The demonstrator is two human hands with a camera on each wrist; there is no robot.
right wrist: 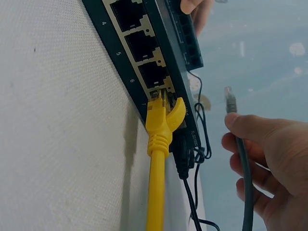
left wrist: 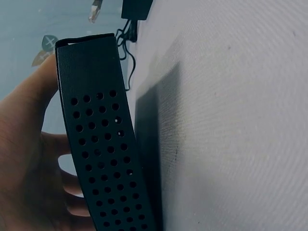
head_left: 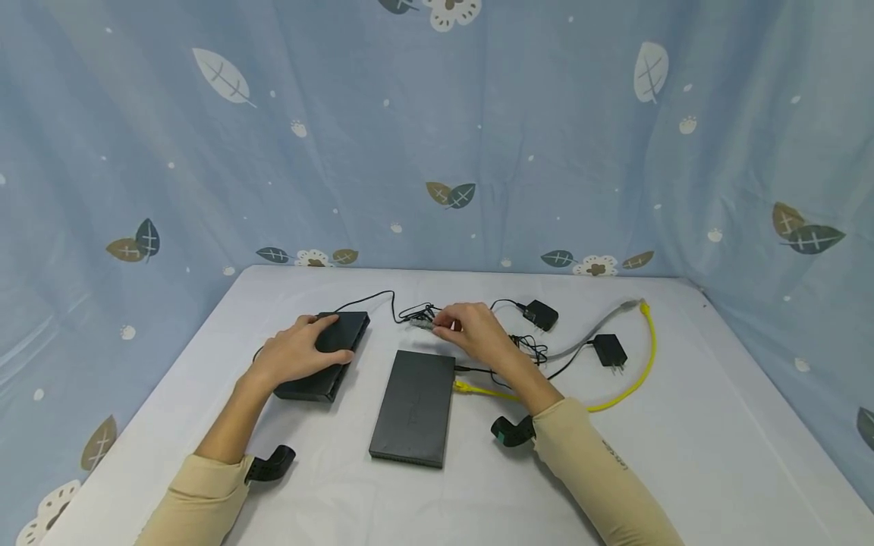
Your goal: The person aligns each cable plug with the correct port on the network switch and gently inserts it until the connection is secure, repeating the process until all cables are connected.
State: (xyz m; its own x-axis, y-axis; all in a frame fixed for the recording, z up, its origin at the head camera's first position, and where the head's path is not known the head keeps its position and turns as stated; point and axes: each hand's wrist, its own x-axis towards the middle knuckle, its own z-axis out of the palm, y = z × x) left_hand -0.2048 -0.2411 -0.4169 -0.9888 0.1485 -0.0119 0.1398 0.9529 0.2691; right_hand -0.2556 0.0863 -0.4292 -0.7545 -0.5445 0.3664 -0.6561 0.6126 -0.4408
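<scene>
My left hand (head_left: 293, 355) grips a black network switch (head_left: 351, 327) on the left of the table, fingers over its top and thumb at its right edge. Its side with rows of round holes fills much of the left wrist view. Just behind the middle switch, my right hand (head_left: 478, 331) pinches a grey network cable (right wrist: 246, 178) close to its clear plug (right wrist: 228, 94). That plug points away from the fingers and touches no port. A second switch (head_left: 414, 406) lies flat in the middle, a yellow network cable (right wrist: 157, 192) plugged into its numbered ports.
Two black power adapters (head_left: 541, 315) lie at the back right with bundled black cords (head_left: 529, 347). The yellow cable curves round to a grey connector (head_left: 631, 305) on the right. A patterned blue curtain (head_left: 382, 136) hangs behind the white table (head_left: 710, 425).
</scene>
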